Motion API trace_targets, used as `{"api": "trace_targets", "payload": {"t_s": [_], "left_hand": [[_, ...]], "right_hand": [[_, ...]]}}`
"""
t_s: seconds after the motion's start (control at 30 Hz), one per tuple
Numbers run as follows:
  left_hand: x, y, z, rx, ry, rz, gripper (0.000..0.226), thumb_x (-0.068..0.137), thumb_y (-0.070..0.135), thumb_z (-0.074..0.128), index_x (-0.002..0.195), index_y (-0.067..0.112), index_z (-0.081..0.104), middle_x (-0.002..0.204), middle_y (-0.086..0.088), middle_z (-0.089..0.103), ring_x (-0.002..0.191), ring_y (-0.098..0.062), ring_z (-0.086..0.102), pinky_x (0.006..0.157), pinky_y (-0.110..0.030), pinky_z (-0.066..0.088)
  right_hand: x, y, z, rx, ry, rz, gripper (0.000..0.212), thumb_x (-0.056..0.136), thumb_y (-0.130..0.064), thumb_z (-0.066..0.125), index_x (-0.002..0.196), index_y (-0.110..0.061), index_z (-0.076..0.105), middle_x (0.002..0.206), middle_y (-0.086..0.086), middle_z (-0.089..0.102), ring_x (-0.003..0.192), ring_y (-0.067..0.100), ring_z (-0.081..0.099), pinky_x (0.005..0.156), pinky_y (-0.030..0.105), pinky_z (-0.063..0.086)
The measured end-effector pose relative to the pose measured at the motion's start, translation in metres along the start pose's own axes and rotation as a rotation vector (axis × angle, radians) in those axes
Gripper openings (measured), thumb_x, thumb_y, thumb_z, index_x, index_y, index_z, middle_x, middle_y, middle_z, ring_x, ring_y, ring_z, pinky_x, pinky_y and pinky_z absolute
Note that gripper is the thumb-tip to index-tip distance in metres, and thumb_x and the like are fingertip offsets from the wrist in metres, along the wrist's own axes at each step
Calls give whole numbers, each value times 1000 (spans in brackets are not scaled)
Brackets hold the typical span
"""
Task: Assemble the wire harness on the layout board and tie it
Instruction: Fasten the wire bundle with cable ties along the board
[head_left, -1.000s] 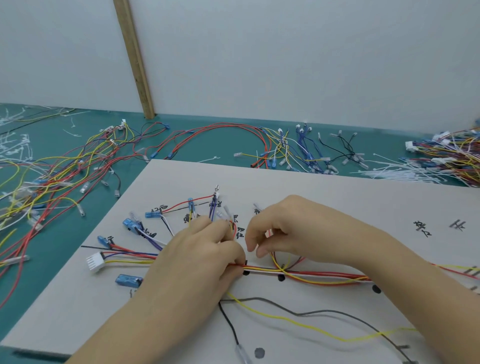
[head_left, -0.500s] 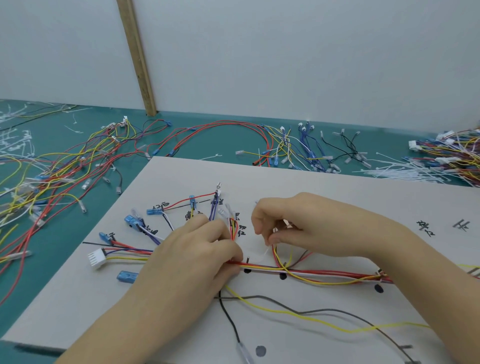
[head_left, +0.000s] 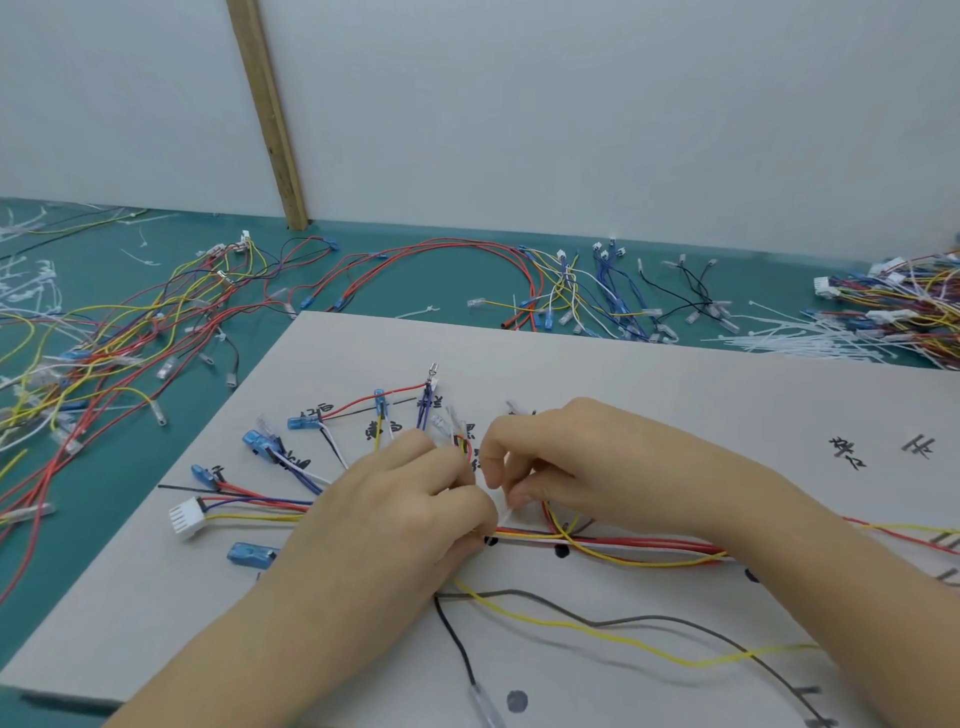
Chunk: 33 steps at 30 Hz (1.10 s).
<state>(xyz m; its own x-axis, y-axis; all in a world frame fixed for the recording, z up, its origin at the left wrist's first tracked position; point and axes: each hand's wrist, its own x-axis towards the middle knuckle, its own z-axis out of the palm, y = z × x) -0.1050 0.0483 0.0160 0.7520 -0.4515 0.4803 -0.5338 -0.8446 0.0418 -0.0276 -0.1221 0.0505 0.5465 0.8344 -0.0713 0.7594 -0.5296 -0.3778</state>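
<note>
A white layout board (head_left: 649, 395) with handwritten marks and black dots lies in front of me. On it a wire harness (head_left: 623, 548) of red, yellow, orange and white wires runs left to right and fans out at the left into blue terminals and a white connector (head_left: 186, 517). My left hand (head_left: 395, 514) pinches the bundle where the wires fan out. My right hand (head_left: 566, 462) is close beside it, its fingertips gripping a thin white cable tie (head_left: 506, 512) that stands up from the bundle. Part of the bundle is hidden under both hands.
A loose black wire (head_left: 623, 621) and a yellow wire (head_left: 597, 631) trail across the board's near side. Heaps of spare wires (head_left: 130, 332) cover the green table on the left and back. White cable ties (head_left: 810, 338) and more harnesses (head_left: 909, 296) lie at the right.
My right hand has slid a little left toward my left hand and now pinches the white cable tie upright over the bundle. The left hand has stayed on the bundle.
</note>
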Motion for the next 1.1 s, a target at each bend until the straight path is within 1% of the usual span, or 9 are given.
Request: {"api": "trace_targets", "payload": {"t_s": [0.13,0.23,0.37,0.53,0.63,0.77,0.87,1.0,1.1], "left_hand": [[2,-2,-2,78,35,143,26,76,10,43,64,20,64,70,3,61,66,-17,45,48,-24,40],[5,-7,-6,189,5,319,30,76,5,43,63,23,64,69,3,59,71,-16,37,50,-23,41],[14,-11,-13,272,-44,473,28,80,8,48,62,24,62,66,7,57,72,-15,52,55,-25,37],[21,-3,-15,273,-94,528,26,79,11,49,56,23,55,61,8,50,59,-14,47,53,-24,33],[15,3,-10,133,-104,360,20,79,16,49,62,20,58,66,6,55,62,-15,49,55,-23,38],[4,20,-4,-434,-40,-127,13,78,26,48,71,21,58,68,19,52,65,6,43,60,-4,33],[2,31,1,-674,63,-443,14,82,24,54,68,25,56,59,20,58,51,5,46,51,-2,32],[4,31,4,-733,151,-605,17,80,14,60,69,27,59,62,17,65,53,0,55,51,-6,38],[3,25,5,-820,201,-690,24,78,16,60,83,40,56,65,14,69,56,-3,60,53,-13,44]], "right_hand": [[1,0,2,33,-6,-43,18,86,-4,56,98,-17,56,92,-7,71,76,-3,47,68,-3,29],[1,0,3,50,-17,-53,19,86,-5,57,101,-17,56,94,-9,71,77,-4,48,67,1,32],[-1,2,-2,105,-28,-50,28,84,2,55,103,-19,58,89,-18,64,71,-15,49,66,1,33],[-4,11,-14,352,182,6,37,81,6,61,81,-31,59,80,-11,65,75,3,60,72,15,49],[-2,11,-9,497,191,10,36,79,9,63,78,-27,60,78,-6,66,75,13,64,73,25,52],[2,9,3,661,98,10,35,79,14,60,80,-20,61,76,-6,66,69,2,61,67,13,48],[4,10,8,730,90,20,34,79,14,61,80,-20,62,75,-4,66,67,1,61,69,14,49],[4,13,8,771,93,7,36,77,14,63,82,-22,61,80,0,67,73,7,62,73,17,50],[4,14,8,776,86,5,35,76,12,66,80,-22,61,78,-4,66,71,4,60,70,14,49]]}}
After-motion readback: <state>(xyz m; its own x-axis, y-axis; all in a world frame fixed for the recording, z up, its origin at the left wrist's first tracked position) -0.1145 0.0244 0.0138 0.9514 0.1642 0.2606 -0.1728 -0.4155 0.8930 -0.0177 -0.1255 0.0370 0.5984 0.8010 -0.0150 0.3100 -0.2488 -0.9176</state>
